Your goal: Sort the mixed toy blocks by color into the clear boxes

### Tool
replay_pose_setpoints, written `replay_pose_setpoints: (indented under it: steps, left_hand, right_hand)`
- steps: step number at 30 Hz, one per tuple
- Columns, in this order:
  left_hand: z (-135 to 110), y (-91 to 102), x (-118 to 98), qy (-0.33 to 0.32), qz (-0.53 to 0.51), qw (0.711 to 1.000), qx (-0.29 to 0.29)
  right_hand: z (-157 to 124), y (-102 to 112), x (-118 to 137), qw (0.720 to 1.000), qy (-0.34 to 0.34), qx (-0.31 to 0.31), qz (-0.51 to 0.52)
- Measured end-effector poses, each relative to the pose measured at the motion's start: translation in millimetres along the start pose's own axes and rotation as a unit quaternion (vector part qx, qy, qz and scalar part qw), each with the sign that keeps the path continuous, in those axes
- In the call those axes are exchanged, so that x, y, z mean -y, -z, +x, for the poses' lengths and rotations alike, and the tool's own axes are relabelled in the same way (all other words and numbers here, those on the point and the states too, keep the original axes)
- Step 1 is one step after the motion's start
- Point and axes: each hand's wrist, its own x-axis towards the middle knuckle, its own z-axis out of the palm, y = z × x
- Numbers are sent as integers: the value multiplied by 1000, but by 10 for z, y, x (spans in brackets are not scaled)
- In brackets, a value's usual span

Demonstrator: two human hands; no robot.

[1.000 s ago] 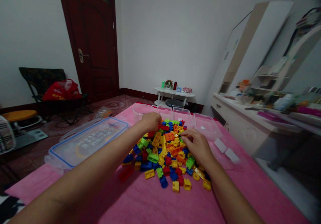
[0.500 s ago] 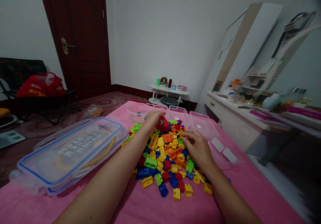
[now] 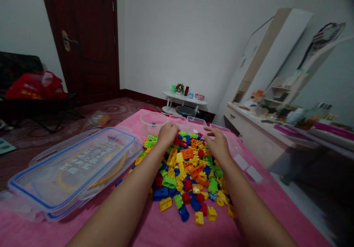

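A heap of toy building bricks (image 3: 190, 166) in red, yellow, orange, green and blue is spread over the pink cloth (image 3: 166, 228). At the heap's far left side, my left hand (image 3: 168, 134) is closed, with a red toy brick (image 3: 176, 140) showing by its fingers; most of that brick is hidden. My right hand (image 3: 218, 142) hovers over the heap's far right side, its fingers apart and nothing visible in them. Beyond the fingers stand small clear plastic boxes (image 3: 197, 121).
On the left lies a large clear lidded box (image 3: 74, 169) with a blue seal and a yellow ring inside. A round clear tub (image 3: 143, 118) stands at the far left of the cloth. White cards (image 3: 254, 174) lie at right, near a white dresser (image 3: 249, 125).
My right hand has moved away from the bricks toward the clear boxes, and its fingers have spread. My left hand has turned, hiding more of the red brick. The view has shifted slightly.
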Motion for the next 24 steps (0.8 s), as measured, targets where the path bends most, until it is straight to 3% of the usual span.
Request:
replay_pose_setpoints:
  steps: [3, 7, 9, 13, 19, 24]
  left_hand:
    - [-80, 69, -44, -51, 153, 987, 4]
    - [-212, 88, -122, -87, 292, 948, 94]
    - [-247, 84, -149, -100, 325, 934, 110]
    - [-256, 73, -179, -112, 329, 933, 93]
    - [-296, 86, -239, -151, 305, 937, 81]
    - [-328, 37, -271, -164, 219, 944, 185]
  right_hand:
    - [79, -128, -207, 998, -32, 27, -37]
    - [3, -273, -332, 994, -39, 104, -22]
    - [-41, -262, -310, 991, -36, 128, -14]
    - [-73, -102, -186, 987, -32, 151, -46]
    - [-82, 80, -100, 970, 10, 242, -27]
    - [-12, 164, -155, 979, -9, 202, 35]
